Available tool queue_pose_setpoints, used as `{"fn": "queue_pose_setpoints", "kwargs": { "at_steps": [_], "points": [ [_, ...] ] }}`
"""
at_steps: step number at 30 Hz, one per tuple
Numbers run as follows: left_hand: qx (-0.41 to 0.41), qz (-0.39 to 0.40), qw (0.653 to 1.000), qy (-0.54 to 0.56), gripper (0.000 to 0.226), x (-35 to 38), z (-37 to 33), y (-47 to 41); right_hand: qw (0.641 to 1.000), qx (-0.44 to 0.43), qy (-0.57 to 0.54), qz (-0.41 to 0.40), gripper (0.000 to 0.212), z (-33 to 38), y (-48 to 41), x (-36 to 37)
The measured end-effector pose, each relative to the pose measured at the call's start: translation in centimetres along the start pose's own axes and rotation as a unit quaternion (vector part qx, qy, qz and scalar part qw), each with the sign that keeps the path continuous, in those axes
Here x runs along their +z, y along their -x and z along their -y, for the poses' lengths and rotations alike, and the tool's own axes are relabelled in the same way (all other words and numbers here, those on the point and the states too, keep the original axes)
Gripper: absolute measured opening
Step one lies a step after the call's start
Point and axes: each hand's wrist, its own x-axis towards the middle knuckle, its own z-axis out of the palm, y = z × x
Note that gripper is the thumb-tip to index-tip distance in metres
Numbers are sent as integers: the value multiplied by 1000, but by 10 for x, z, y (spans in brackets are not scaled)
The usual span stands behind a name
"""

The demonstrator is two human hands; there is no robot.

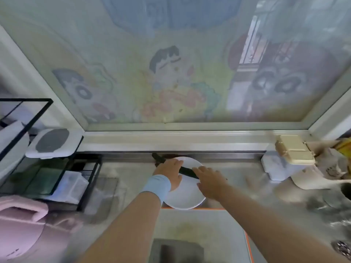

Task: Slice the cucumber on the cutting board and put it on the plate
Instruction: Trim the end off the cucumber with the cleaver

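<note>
At the far left of the counter a black wire rack holds white containers, with a pink appliance below it; no writing on any of these is readable; further right, the left hand, a light blue wristband at its wrist, lies over the white plate with its fingers curled on the dark cucumber; the cucumber runs slantwise across the plate's far half, one end past the rim by the back ledge; the right hand rests at the plate's right side, fingers spread loosely near the cucumber's near end, and whether it grips anything I cannot tell; an orange-edged board lies just below the plate; behind, a window bears faded cartoon figures, with no legible lettering; at far right stand a beige-lidded box and a drain.
</note>
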Motion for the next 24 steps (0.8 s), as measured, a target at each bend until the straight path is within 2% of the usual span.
{"fn": "queue_pose_setpoints", "kwargs": {
  "at_steps": [8,12,17,21,24],
  "points": [
    [-44,40,998,2,58,29,-1,-39,996,-6,82,21,68,-22,-55,38],
    [-15,25,999,-22,58,35,-2,-36,999,4,25,30,49,-19,-52,46],
    [36,13,998,-50,56,22,-2,-17,999,-12,-44,8,45,-7,-28,33],
    [34,6,999,-9,41,16,-3,21,996,-63,-61,4,48,7,6,19],
    [45,33,998,4,28,14,-2,56,993,-73,-95,0,42,21,37,16]
  ]
}}
